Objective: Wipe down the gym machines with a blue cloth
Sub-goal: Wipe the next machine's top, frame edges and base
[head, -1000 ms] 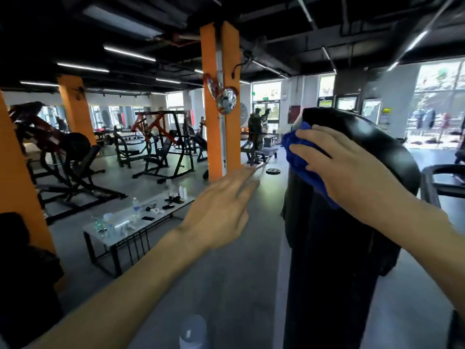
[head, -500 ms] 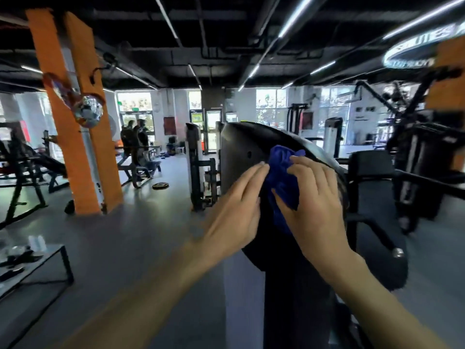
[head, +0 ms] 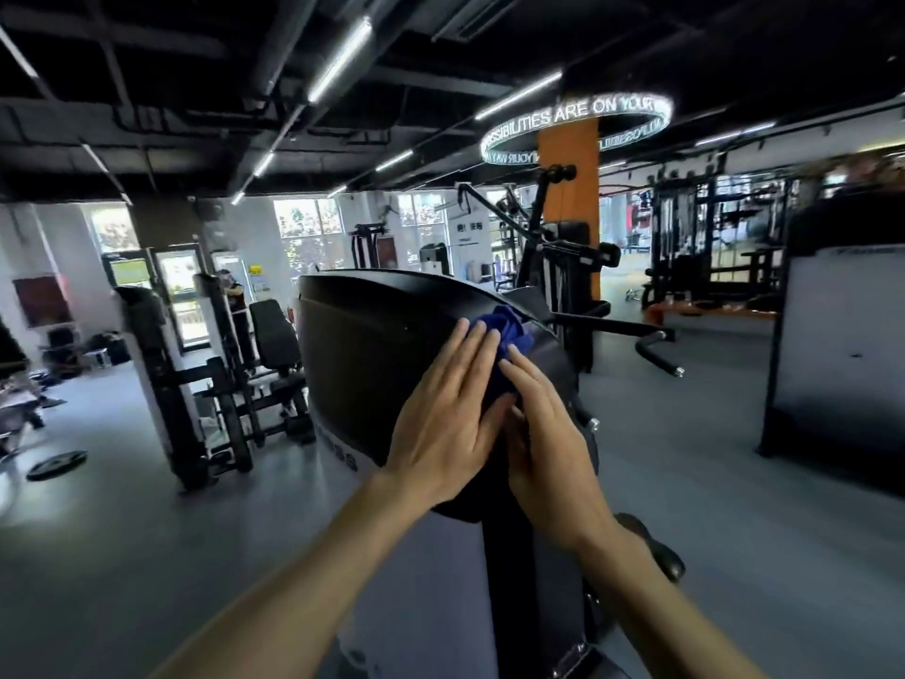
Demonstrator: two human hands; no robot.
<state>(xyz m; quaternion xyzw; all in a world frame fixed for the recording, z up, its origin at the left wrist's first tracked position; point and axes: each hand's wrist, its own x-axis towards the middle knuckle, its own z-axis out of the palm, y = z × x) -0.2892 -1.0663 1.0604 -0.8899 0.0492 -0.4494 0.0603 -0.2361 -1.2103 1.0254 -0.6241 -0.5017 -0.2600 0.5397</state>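
Note:
A black curved machine housing (head: 372, 345) stands right in front of me, on a grey upright column. A crumpled blue cloth (head: 509, 325) lies against its upper right edge. My left hand (head: 450, 423) lies flat on the housing with straight fingers, their tips touching the cloth. My right hand (head: 548, 433) presses on the cloth from the right with straight fingers. Most of the cloth is hidden under the two hands.
A black seated machine (head: 264, 365) stands to the left, with a weight plate (head: 56, 464) on the grey floor. A person (head: 235, 296) stands by the far doors. An orange pillar (head: 570, 188), a cable rack (head: 710, 247) and a grey panel (head: 842, 345) are to the right.
My view has swung to the right. My left hand came in from mid-air and now lies on the housing beside the cloth. My right hand stayed on the cloth.

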